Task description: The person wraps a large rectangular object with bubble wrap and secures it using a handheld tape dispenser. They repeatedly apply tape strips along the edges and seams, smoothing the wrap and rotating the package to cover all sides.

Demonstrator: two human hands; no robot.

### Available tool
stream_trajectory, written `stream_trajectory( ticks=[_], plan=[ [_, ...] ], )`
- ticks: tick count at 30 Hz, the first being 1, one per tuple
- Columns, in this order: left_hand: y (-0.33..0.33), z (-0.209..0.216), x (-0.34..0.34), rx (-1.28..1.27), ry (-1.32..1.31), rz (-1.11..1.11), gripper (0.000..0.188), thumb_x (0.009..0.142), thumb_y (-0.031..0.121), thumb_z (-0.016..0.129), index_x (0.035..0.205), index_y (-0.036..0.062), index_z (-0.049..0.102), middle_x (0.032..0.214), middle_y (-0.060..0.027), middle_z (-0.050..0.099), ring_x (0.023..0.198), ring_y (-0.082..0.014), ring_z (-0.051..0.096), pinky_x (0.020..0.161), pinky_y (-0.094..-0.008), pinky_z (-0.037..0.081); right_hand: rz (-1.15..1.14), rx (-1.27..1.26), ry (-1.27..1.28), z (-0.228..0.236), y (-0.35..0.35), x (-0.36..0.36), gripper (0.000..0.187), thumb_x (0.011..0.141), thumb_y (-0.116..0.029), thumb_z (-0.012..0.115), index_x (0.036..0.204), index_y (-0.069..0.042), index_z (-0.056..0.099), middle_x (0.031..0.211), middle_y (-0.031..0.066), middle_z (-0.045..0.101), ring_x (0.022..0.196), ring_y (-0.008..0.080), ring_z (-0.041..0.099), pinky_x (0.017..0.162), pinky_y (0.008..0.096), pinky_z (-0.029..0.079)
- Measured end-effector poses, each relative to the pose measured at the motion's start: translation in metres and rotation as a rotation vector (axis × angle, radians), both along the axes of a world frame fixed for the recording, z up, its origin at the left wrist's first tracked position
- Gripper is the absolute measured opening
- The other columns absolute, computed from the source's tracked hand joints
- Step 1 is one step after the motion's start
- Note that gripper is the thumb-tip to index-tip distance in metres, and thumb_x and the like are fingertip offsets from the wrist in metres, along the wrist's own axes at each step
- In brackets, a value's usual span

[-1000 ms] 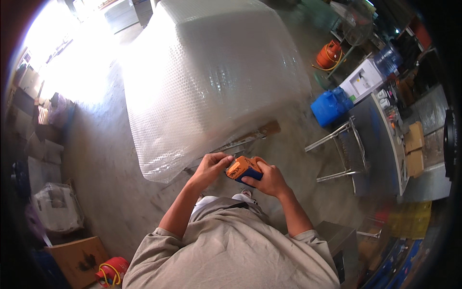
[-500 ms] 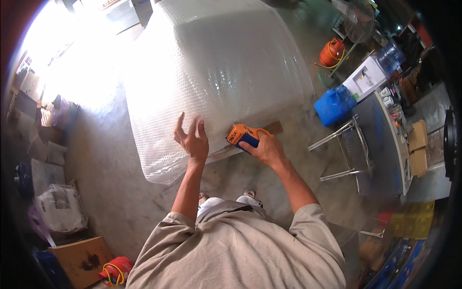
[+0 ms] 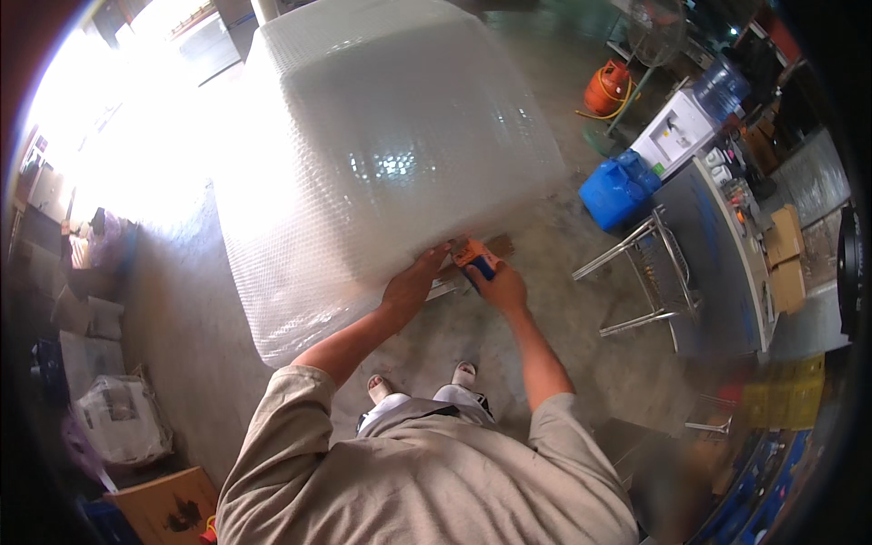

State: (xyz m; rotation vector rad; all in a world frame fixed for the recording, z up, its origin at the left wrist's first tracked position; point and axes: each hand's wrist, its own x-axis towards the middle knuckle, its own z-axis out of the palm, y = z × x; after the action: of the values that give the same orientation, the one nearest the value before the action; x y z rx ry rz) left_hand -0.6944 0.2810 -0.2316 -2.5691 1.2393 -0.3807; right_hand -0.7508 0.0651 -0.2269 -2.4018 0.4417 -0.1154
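Note:
A large bulky item wrapped in clear bubble wrap [image 3: 409, 118] fills the upper middle. My left hand [image 3: 413, 286] lies on its near lower edge, fingers stretched toward the right and pressed to the wrap. In my right hand [image 3: 502, 289] is an orange-and-blue hand tool [image 3: 472, 254], gripped with the thumb on its blue part; its exact kind is unclear. The tool's front end is at the wrap's edge, close beside my left fingertips. A brown wooden piece [image 3: 499, 245] sticks out from under the wrap just beyond the tool.
On the right stand a metal-framed chair [image 3: 640, 272], a dark table [image 3: 699, 263], a blue jerrycan [image 3: 619, 191], a water dispenser [image 3: 677, 132] and an orange gas cylinder [image 3: 607, 89]. A plastic-wrapped white item [image 3: 123, 418] and a cardboard box [image 3: 168, 509] are at left.
My left hand has come down from above the wrap and moved right, next to the tool. The tool has shifted slightly right and turned, still in my right hand. The view has shifted slightly.

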Motion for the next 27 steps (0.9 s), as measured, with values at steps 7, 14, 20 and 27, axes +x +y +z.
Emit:
stream_trajectory(
  ticks=[7, 14, 20, 27],
  plan=[
    [-0.012, -0.043, 0.021, -0.385, 0.273, 0.089, 0.062, 0.104, 0.005, 0.038, 0.165, 0.0089, 0.029, 0.17, -0.0019, 0.033, 0.149, -0.0111, 0.042, 0.122, -0.0261, 0.037, -0.46, 0.341, 0.15, -0.089, -0.028, -0.065, 0.077, 0.091, -0.067, 0.068, 0.083, 0.009, 0.074, 0.08, 0.024, 0.073, 0.082, 0.0341, 0.074, 0.071, 0.0435, 0.054],
    [-0.038, -0.023, 0.009, -0.682, 0.637, 0.079, 0.062, 0.099, 0.011, 0.053, 0.159, 0.0038, 0.039, 0.163, -0.0142, 0.042, 0.15, -0.0318, 0.041, 0.124, -0.0455, 0.034, -0.326, 0.653, 0.282, -0.094, 0.031, -0.161, 0.071, 0.089, -0.064, 0.073, 0.081, 0.007, 0.073, 0.076, 0.0171, 0.074, 0.08, 0.0314, 0.076, 0.072, 0.0434, 0.055],
    [0.03, 0.095, -0.106, -0.817, 0.403, -0.03, 0.044, 0.091, 0.027, 0.071, 0.129, 0.0042, 0.069, 0.149, -0.0235, 0.052, 0.141, -0.04, 0.049, 0.117, -0.0556, 0.038, 0.008, 0.379, 0.016, -0.072, 0.075, -0.145, 0.066, 0.087, -0.063, 0.075, 0.106, 0.001, 0.072, 0.089, 0.0198, 0.074, 0.085, 0.0388, 0.075, 0.076, 0.0437, 0.059],
    [0.155, -0.03, -0.121, -1.58, 1.345, 1.067, 0.057, 0.103, 0.058, 0.059, 0.107, 0.0022, 0.071, 0.103, -0.0076, 0.07, 0.09, -0.021, 0.066, 0.079, -0.0354, 0.052, 0.316, 0.182, -0.28, 0.037, 0.127, -0.066, 0.067, 0.084, -0.064, 0.077, 0.112, -0.004, 0.07, 0.089, 0.0169, 0.074, 0.087, 0.042, 0.074, 0.074, 0.0479, 0.059]
  ],
)
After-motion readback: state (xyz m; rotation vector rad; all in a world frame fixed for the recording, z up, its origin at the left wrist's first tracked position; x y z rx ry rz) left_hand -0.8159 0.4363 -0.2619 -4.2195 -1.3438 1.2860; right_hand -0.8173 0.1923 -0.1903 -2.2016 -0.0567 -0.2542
